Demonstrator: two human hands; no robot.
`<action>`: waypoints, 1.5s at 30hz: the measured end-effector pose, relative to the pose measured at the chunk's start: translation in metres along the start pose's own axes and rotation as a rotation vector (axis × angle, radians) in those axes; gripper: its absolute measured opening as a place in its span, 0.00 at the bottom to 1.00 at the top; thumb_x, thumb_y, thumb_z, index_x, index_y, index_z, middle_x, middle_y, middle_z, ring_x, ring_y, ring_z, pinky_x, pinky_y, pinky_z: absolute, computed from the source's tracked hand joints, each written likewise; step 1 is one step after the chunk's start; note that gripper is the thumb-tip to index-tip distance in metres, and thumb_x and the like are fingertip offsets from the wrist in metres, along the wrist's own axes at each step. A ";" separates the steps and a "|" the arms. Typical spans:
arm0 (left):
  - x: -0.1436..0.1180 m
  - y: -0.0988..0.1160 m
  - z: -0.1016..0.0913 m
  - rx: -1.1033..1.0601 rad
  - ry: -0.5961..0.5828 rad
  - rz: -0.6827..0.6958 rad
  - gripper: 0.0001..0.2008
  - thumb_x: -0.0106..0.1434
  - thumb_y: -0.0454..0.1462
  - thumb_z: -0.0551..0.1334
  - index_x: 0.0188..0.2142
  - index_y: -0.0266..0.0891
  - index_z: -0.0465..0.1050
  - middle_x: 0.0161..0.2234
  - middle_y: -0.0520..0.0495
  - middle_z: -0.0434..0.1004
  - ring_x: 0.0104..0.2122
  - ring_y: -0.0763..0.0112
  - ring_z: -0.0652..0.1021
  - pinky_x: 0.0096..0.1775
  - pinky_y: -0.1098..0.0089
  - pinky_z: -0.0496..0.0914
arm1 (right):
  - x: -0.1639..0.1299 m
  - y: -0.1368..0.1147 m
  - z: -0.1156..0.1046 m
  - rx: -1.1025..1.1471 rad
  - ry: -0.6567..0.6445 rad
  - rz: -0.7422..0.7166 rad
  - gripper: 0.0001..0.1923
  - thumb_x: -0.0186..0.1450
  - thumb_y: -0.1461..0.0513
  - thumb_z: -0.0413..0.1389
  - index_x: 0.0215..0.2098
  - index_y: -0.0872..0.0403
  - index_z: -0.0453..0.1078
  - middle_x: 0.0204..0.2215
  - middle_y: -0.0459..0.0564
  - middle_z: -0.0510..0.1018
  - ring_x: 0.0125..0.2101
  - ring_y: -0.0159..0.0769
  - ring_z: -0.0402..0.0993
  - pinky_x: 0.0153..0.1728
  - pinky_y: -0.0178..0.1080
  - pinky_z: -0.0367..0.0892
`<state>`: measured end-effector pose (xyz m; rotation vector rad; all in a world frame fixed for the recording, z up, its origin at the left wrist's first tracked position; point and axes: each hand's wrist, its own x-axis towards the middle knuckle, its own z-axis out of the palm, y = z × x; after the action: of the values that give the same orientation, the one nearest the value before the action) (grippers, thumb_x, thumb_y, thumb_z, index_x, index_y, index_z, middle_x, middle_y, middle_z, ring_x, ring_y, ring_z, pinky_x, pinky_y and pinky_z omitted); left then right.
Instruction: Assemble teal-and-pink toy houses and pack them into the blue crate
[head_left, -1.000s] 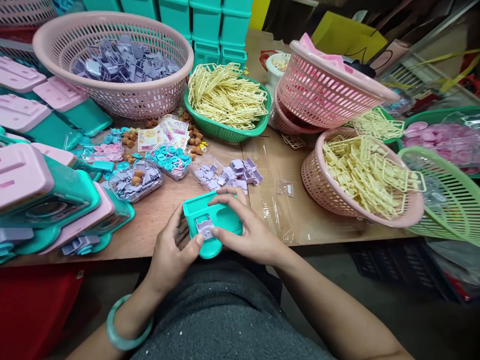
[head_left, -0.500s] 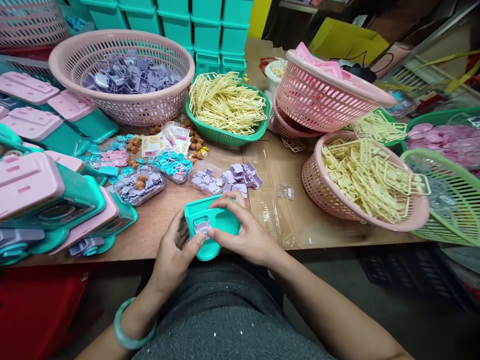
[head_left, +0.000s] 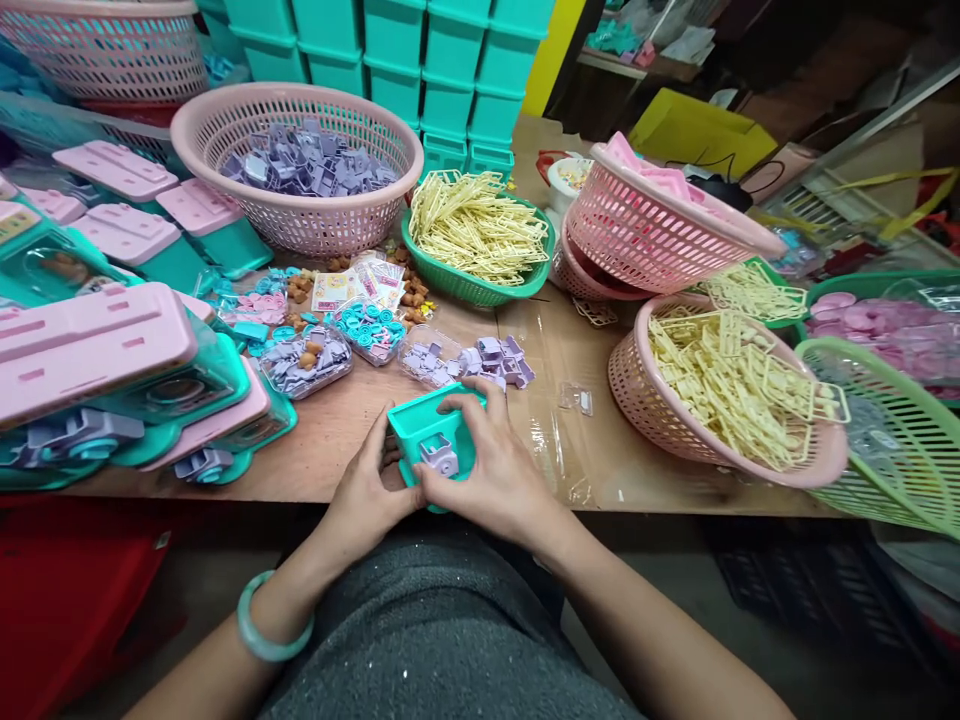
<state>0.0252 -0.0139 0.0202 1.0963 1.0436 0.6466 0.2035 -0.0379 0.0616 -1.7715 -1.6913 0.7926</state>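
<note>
Left grip [head_left: 375, 497] and right grip [head_left: 501, 475] hold the box [head_left: 417, 414]. The lilac piece [head_left: 440, 456] sits in it — just above the right thumb [head_left: 442, 488].

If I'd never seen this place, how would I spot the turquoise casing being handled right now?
Start at the long work table and follow its near edge to the dark clothing. Just above that, the left hand and right hand hold the turquoise casing, a small lilac part in its face. Unlike the pink-lidded boxes piled at the left, it shows only turquoise and lilac.
</note>
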 end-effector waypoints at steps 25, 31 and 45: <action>-0.003 0.007 0.013 -0.112 0.060 -0.037 0.60 0.52 0.49 0.73 0.72 0.32 0.39 0.63 0.27 0.67 0.60 0.48 0.74 0.57 0.54 0.73 | 0.008 0.008 -0.017 0.119 -0.128 -0.202 0.12 0.71 0.54 0.58 0.51 0.48 0.71 0.50 0.52 0.70 0.55 0.45 0.67 0.59 0.53 0.67; -0.002 0.006 0.011 -0.116 0.034 -0.031 0.55 0.56 0.51 0.71 0.72 0.34 0.40 0.63 0.29 0.67 0.60 0.50 0.74 0.58 0.55 0.73 | 0.010 0.012 -0.017 0.151 -0.132 -0.204 0.16 0.71 0.52 0.58 0.55 0.45 0.70 0.53 0.52 0.69 0.58 0.45 0.66 0.62 0.54 0.65; 0.003 0.006 0.011 -0.011 0.068 0.041 0.43 0.57 0.51 0.70 0.65 0.36 0.54 0.55 0.33 0.76 0.53 0.50 0.79 0.50 0.56 0.77 | 0.009 0.019 -0.018 0.268 -0.105 -0.237 0.16 0.69 0.57 0.59 0.55 0.45 0.69 0.54 0.52 0.69 0.59 0.43 0.66 0.63 0.54 0.64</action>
<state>0.0373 -0.0135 0.0260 1.0954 1.0765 0.7260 0.2297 -0.0296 0.0589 -1.3423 -1.7305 0.9670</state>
